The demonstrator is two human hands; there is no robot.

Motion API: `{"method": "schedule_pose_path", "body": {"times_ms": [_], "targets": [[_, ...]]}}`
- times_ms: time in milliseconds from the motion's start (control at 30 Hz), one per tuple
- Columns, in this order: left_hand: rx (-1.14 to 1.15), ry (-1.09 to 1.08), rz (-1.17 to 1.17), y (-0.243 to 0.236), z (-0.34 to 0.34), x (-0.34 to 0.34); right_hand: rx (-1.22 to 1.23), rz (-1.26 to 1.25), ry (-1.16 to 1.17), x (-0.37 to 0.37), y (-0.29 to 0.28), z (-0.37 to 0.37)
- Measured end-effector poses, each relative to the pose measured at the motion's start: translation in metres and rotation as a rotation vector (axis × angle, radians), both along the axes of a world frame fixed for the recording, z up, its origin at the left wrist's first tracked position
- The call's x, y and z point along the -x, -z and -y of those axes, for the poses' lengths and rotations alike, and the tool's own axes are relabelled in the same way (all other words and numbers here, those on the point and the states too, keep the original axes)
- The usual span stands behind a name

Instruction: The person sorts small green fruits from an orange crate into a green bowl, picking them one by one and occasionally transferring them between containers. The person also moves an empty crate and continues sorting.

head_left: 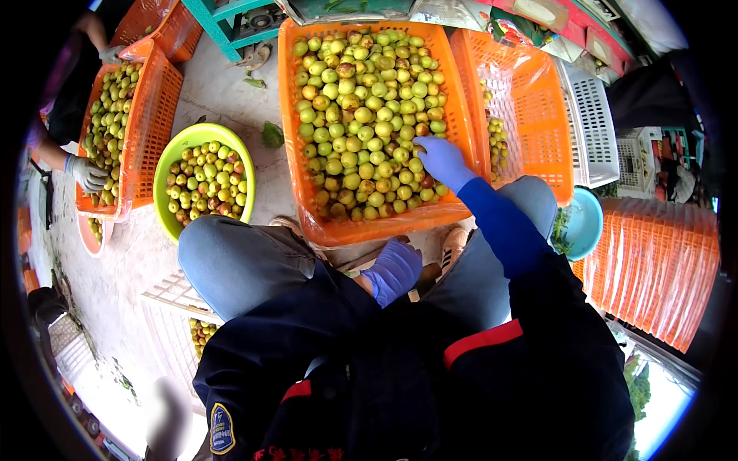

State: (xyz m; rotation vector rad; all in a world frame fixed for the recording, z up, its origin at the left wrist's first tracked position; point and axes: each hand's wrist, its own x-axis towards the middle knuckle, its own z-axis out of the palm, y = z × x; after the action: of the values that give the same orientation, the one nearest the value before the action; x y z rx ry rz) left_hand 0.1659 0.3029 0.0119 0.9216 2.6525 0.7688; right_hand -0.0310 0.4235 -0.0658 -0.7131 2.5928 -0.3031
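Observation:
An orange plastic crate (pixel 309 219), lined with clear film, stands in front of me, full of green jujubes (pixel 361 115) with brown patches. Over the crate's right side reaches my right hand (pixel 446 161), in a blue-purple glove. Its fingers are bent round a jujube at the top of the pile; its palm is hidden. My left hand (pixel 393 270), gloved alike, hangs between my knees below the crate's near edge. Those fingers look curled in, and whatever they may hold is out of sight.
A lime-green basin (pixel 160 192) of jujubes stands left of the crate. Farther left, a co-worker's gloved hand (pixel 87 174) rests at another full orange crate (pixel 156 115). To the right are an orange crate (pixel 542 100) with few jujubes, a blue basin (pixel 588 223) and stacked orange crates (pixel 653 269).

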Motion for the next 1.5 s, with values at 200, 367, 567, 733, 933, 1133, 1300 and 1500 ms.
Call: {"method": "schedule_pose_path", "body": {"times_ms": [200,367,567,733,933,1133,1300,1500], "targets": [[0.038,-0.057,-0.083,0.015,0.0,-0.008,0.107,-0.048,-0.01,-0.015,-0.014,0.015],[0.018,-0.046,0.187,0.007,-0.004,0.0,0.144,0.072,-0.116,-0.052,-0.016,0.034],[-0.005,-0.11,0.617,-0.024,-0.001,0.028,-0.012,0.004,-0.317,-0.085,0.017,0.033],[0.126,-0.081,0.618,-0.031,0.004,0.033,-0.056,0.001,-0.328,-0.083,0.012,0.035],[0.128,-0.136,0.605,-0.03,-0.006,0.035,0.024,0.306,-0.138,-0.066,-0.013,0.045],[0.075,-0.104,0.452,0.054,-0.045,0.0,0.702,1.407,0.629,-0.046,-0.025,0.074],[-0.302,-0.204,0.448,0.025,-0.029,0.009,0.86,1.546,0.487,-0.047,-0.05,0.165],[-0.235,-0.246,0.473,-0.01,-0.002,0.013,0.863,0.664,0.004,-0.055,-0.089,0.256]]}}
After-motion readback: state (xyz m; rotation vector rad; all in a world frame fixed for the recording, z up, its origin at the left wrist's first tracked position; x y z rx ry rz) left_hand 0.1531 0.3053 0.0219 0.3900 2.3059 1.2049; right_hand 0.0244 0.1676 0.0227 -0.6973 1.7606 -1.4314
